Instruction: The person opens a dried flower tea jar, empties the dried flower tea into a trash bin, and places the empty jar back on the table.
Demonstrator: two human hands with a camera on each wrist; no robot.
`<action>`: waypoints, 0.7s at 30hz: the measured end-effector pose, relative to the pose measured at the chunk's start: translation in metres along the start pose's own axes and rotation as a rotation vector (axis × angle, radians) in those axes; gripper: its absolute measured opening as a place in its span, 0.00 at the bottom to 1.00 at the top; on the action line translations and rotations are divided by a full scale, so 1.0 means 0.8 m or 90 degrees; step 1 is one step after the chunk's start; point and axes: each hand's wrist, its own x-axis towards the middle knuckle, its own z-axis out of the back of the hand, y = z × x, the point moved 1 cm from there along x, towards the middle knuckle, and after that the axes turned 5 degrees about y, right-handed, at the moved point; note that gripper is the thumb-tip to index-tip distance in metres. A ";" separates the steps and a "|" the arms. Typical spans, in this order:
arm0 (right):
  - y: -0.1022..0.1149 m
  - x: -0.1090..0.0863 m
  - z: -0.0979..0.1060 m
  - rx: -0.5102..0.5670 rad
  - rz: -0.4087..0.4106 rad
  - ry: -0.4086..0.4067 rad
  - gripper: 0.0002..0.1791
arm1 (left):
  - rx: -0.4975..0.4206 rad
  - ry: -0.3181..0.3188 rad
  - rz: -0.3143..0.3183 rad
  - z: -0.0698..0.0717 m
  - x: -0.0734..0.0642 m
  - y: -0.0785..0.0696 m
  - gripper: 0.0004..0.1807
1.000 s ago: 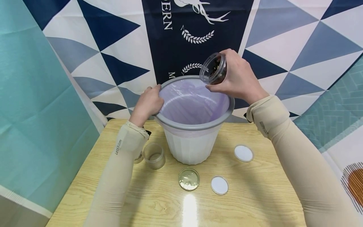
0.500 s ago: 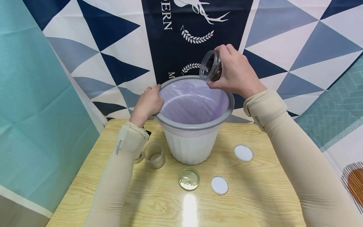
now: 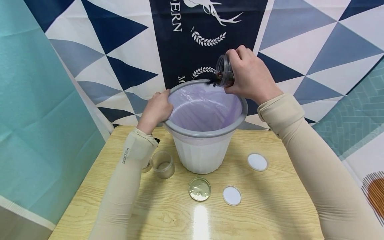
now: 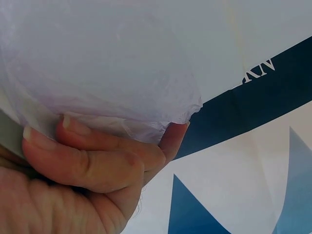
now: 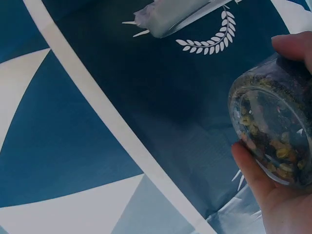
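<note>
A white bin (image 3: 201, 155) with a grey rim and a thin purple bag (image 3: 198, 111) inside stands upright on the table. My left hand (image 3: 157, 107) grips the rim on its left side; in the left wrist view its curled fingers (image 4: 87, 165) lie against the bag's overhanging edge. Above the far right of the rim, my right hand (image 3: 253, 78) holds a clear plastic jar (image 3: 222, 66) tipped with its mouth to the left. Dark bits (image 3: 213, 81) spill from the mouth over the bin. Through the jar's base (image 5: 273, 136), the right wrist view shows dark and yellowish dried pieces.
A clear tub (image 3: 163, 165) stands left of the bin, with another container partly hidden behind the left sleeve. A gold-toned round lid (image 3: 199, 189) lies in front of the bin. Two white round lids (image 3: 232, 195) lie to its right. Patterned cloth (image 3: 129, 43) hangs behind the table.
My right hand has tipped the jar further, its mouth turning left and down, and dark bits now fall out. The left hand stays on the rim.
</note>
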 end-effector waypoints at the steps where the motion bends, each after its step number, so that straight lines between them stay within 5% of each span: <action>1: 0.000 0.000 0.000 -0.004 0.003 -0.002 0.46 | 0.000 -0.001 -0.001 0.000 0.000 0.000 0.35; 21: 0.007 0.004 0.003 -0.051 0.059 -0.038 0.43 | -0.007 -0.004 -0.001 -0.001 0.001 0.001 0.35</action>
